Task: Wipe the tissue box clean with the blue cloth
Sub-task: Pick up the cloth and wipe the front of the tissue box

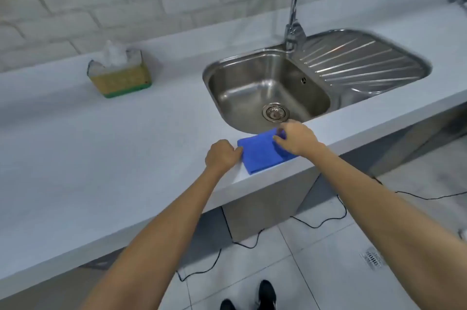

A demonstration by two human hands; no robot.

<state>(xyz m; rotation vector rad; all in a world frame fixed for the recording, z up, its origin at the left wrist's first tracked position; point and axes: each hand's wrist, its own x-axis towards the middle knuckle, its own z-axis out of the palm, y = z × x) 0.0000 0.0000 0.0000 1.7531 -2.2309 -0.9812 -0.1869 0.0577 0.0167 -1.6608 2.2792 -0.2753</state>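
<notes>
My left hand [222,154] is fisted at the cloth [260,153], my right hand [295,139] pinches it at the bench [126,158] edge, the box [121,73] well apart; a loose grip could drop it floorward.

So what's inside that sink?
The sink basin looks bare: only the round metal drain strainer at its bottom. The right hand and the blue cloth cover a little of its near rim.
</notes>
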